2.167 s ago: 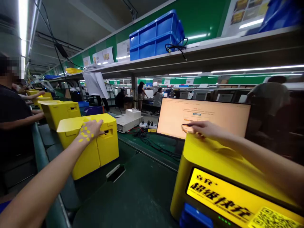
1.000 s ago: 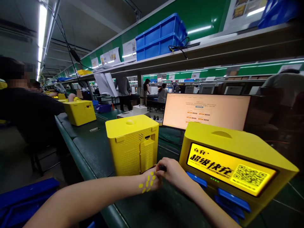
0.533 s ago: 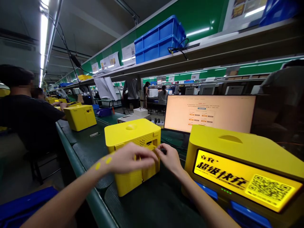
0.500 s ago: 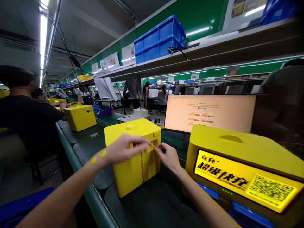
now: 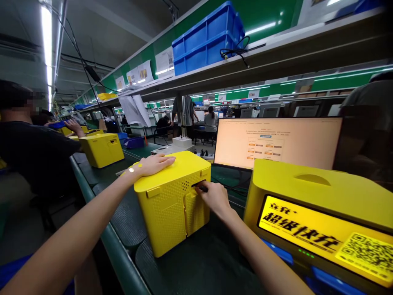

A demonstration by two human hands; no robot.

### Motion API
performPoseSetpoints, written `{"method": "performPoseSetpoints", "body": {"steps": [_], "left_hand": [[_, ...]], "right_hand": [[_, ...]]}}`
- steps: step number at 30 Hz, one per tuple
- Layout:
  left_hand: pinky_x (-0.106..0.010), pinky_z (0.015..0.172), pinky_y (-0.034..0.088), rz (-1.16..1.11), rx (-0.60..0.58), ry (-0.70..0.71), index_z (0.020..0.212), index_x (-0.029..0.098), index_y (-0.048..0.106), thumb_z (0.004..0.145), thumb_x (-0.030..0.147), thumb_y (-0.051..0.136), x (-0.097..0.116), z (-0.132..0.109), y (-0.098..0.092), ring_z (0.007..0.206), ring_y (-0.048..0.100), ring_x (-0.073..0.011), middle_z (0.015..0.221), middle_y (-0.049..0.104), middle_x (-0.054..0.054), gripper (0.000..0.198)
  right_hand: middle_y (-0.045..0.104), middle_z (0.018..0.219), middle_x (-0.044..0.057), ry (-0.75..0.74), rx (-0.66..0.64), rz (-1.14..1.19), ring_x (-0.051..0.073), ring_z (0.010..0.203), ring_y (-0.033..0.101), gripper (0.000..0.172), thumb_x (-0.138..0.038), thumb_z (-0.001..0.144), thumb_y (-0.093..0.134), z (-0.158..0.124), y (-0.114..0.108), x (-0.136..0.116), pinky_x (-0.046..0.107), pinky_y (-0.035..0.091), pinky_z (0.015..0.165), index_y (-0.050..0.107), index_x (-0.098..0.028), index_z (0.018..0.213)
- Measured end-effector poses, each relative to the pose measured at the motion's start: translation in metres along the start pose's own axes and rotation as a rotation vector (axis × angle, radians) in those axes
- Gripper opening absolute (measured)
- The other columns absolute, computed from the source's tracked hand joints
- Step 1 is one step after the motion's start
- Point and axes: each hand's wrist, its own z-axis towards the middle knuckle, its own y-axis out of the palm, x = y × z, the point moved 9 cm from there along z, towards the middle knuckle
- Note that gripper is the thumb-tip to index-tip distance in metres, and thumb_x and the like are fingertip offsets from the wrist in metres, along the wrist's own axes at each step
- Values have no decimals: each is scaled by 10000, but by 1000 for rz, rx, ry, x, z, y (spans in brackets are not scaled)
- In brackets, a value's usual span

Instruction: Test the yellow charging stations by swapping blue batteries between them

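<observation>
A yellow box-shaped unit [image 5: 166, 223] stands on the green conveyor in front of me, with a textured face, a group of small holes and a seam down that face. My left hand [image 5: 158, 164] lies flat on its top, fingers stretched out. At a dark slot [image 5: 198, 185] near the upper right of the textured face, my right hand [image 5: 215, 198] has its fingers pinched together. A small dark piece shows at those fingertips, too small to name. Round yellow stickers [image 5: 140, 165] are on my left wrist.
To the right stands another yellow unit [image 5: 282, 174] with a lit sign [image 5: 294, 225] and QR code. Behind it is a monitor [image 5: 276, 139]. Blue crates [image 5: 205, 45] sit on the shelf overhead. A co-worker [image 5: 33, 151] sits at left near another yellow unit [image 5: 102, 149].
My left hand has moved from the slot area up onto the unit's top and flattened out. My right hand stays at the slot. A co-worker's hands are now raised with something blue.
</observation>
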Motion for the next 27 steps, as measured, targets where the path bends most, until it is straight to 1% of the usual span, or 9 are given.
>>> {"method": "performPoseSetpoints", "body": {"steps": [4,10,14,16,18,20,23,25,27], "left_hand": [[-446,996,326,14,-9,27,1324,378,395,804,709,107,4,0,-1,1256,380,-299,1446,326,12,681],[-450,993,333,35,-14,14,1323,384,395,809,700,110,5,0,-1,1247,390,-299,1443,331,16,668],[-463,982,337,30,-7,22,1323,386,395,802,708,120,7,0,-2,1237,397,-314,1437,342,12,671],[-478,978,335,28,-12,7,1324,381,395,796,717,124,6,0,-1,1245,385,-326,1443,332,1,682],[-492,981,328,17,-20,-6,1327,377,393,791,725,127,4,0,0,1260,363,-334,1449,319,-9,692],[-501,990,314,0,-27,-14,1326,381,393,784,735,129,4,1,0,1277,337,-338,1456,303,-11,699],[-525,1002,286,-21,-47,-25,1323,405,383,773,750,134,3,1,1,1292,313,-343,1466,281,-11,696],[-550,1005,265,-22,-56,-31,1323,425,370,771,751,135,3,1,2,1292,311,-345,1471,270,-12,682],[-572,1002,251,-18,-52,-31,1321,436,365,771,750,133,2,2,2,1290,315,-347,1472,268,-13,674]], "right_hand": [[693,887,25,-23,-6,-36,224,810,630,188,-274,826,557,0,1,-3,271,393,607,678,-285,969],[689,831,52,6,6,-42,243,776,628,182,-267,804,562,-1,1,-3,286,402,610,685,-263,939],[672,771,88,52,37,4,261,754,623,176,-195,759,567,2,2,-1,319,415,643,672,-210,899],[662,754,88,67,64,71,258,755,620,160,-182,752,562,1,2,3,329,428,662,657,-194,881],[663,796,66,38,83,190,225,772,621,145,-194,763,558,-3,3,7,304,448,676,638,-193,884],[657,938,53,-24,100,335,184,836,618,211,-229,781,556,-11,3,11,259,472,707,608,-191,981],[610,1101,76,-87,151,497,160,974,587,306,-288,850,470,-30,1,22,238,482,794,558,-159,1113],[613,1108,81,-101,183,539,175,1015,575,318,-306,887,408,-39,-1,28,276,473,846,571,-164,1121],[632,1086,65,-98,183,529,201,995,589,316,-319,889,429,-42,-1,30,325,471,854,564,-201,1149]]}}
